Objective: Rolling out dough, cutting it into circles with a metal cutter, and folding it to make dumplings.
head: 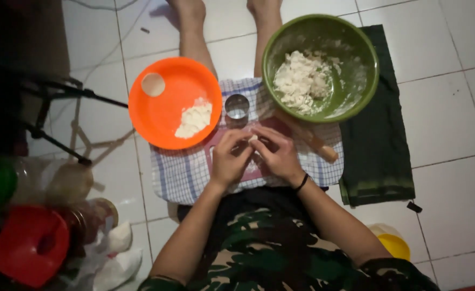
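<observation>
My left hand (230, 159) and my right hand (278, 155) meet over a pinkish board on a checked cloth (181, 172), their fingertips pinching a small pale piece of dough (253, 139) between them. A wooden rolling pin (313, 143) lies just right of my right hand. A small round metal cutter (237, 106) stands just beyond my fingers. The orange plate (162, 113) to the left carries a heap of flour (194, 118) and one flat dough disc (153, 84). A green bowl (356, 81) with a lump of dough (301, 81) sits far right.
A dark green cloth (377, 151) lies under and right of the bowl. At left stand a dark tripod (54, 113), jars, a red container (30, 245) and white bags (116, 256). A yellow lid (394, 245) lies at lower right. My legs stretch ahead over white floor tiles.
</observation>
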